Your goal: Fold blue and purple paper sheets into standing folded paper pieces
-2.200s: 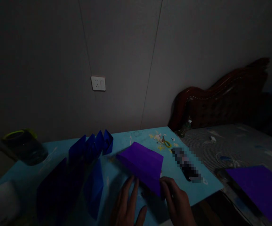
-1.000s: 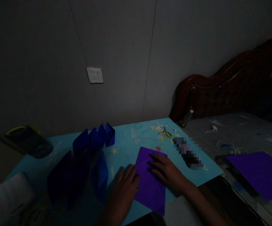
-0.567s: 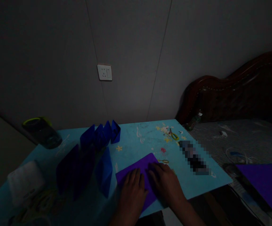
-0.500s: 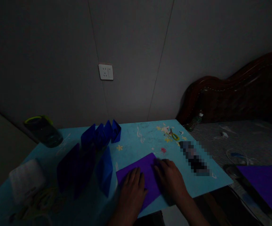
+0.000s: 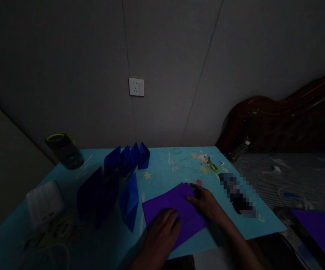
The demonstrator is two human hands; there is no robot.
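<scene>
A sheet of purple paper [image 5: 183, 210] with faint crease lines lies near the front of the light-blue table. My left hand [image 5: 164, 229] rests on its lower left part, fingers lying flat and slightly bent. At the right edge is my right hand [image 5: 206, 202], its thumb over the paper and its other fingers at the edge, gripping it near the far corner. Left of the sheet stand folded blue paper pieces [image 5: 129, 202], with a darker folded piece [image 5: 99, 198] beside them. A row of smaller blue folded pieces [image 5: 127, 159] stands farther back.
A dark cup with a yellow-green rim [image 5: 66, 152] and a white box-shaped object [image 5: 45, 204] are on the left. Yellow-handled scissors [image 5: 213, 166] and a blurred-out dark object [image 5: 238, 197] lie right. More purple paper [image 5: 320, 232] is on the bed side, near a bottle [image 5: 240, 150].
The view has shifted slightly left. More of the purple sheet shows, looking wider. My right hand has moved from lying over its right side to gripping the edge; my left hand stays on it.
</scene>
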